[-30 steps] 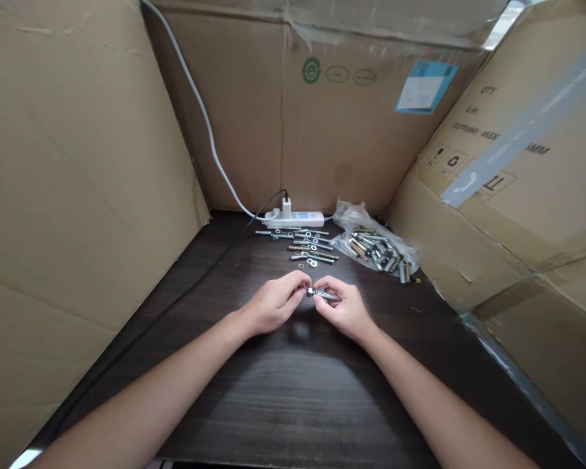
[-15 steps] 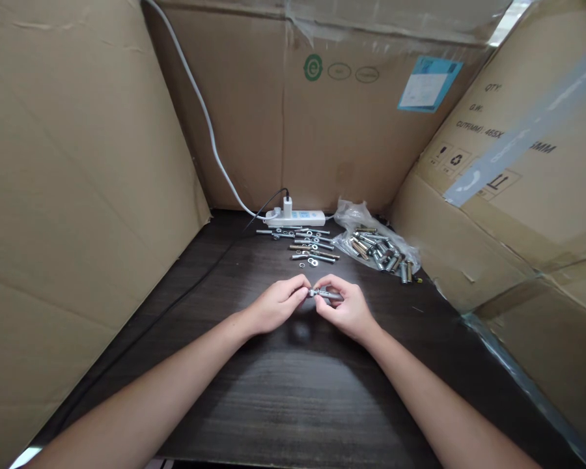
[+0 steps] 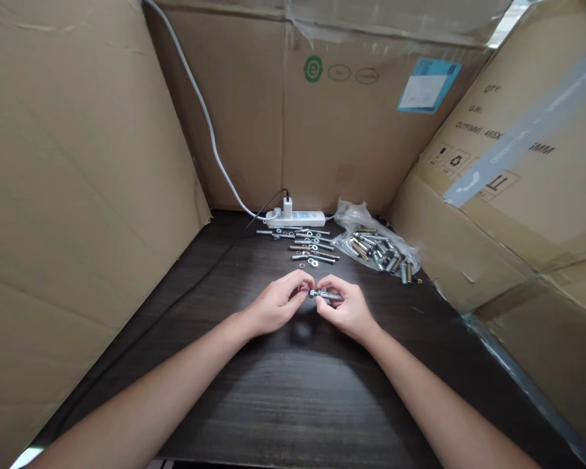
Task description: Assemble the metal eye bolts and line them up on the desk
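Between my two hands, just above the dark table, is a silver expansion bolt point(image 3: 330, 295) lying roughly sideways, with a hex nut point(image 3: 313, 293) near its left end. My right hand point(image 3: 346, 306) pinches the sleeve of the bolt between thumb and fingers. At the nut end, my left hand point(image 3: 279, 303) has its thumb and curled fingers closed around the tip, which they mostly hide. Farther back, loose bolts point(image 3: 314, 242) and washers point(image 3: 313, 263) lie spread on the table.
A clear plastic bag point(image 3: 352, 213) with several expansion bolts point(image 3: 381, 251) lies at the back right. Behind the loose bolts sits a white power strip point(image 3: 303, 218) with a plugged-in charger point(image 3: 288, 207). A black cable point(image 3: 195, 284) crosses the left side. Cardboard walls point(image 3: 342, 143) enclose the table.
The left fingers have shifted slightly on the bolt's end, so more of the nut shows. My right hand keeps its hold on the sleeve, nearly still.
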